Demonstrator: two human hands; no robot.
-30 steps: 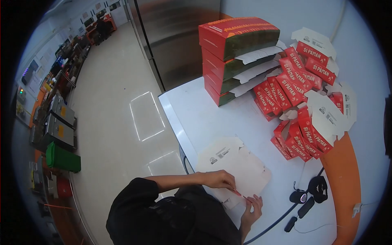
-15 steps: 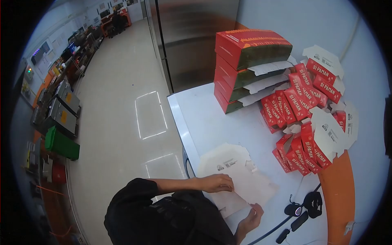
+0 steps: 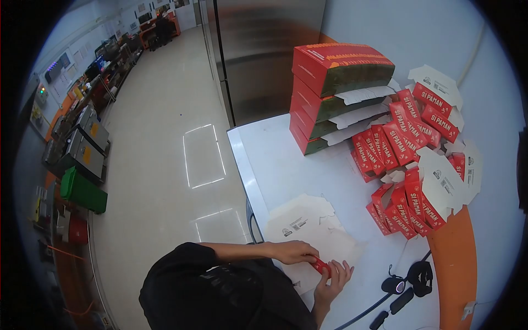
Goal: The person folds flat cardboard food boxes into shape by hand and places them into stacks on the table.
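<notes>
A flat cardboard box blank, pale side up with small dark print, lies at the table's near left edge. My left hand presses over its near part, fingers curled round a flap. Between my hands a short red strip of the blank's outer face shows, where the flap is turned up. On the other end of that flap my right hand has its thumb at the red strip and its fingers partly spread. Part of the blank is hidden beneath the hands and the black sleeve.
Stacked large red boxes stand at the table's back. Several smaller red boxes are piled at the right, with pale flaps sticking out. A black device, strap and cable lie near the right edge. A steel cabinet stands behind.
The flap under my hands has turned up and its red face now shows. My right hand has moved slightly up and left, its fingers spreading. The box piles stay put.
</notes>
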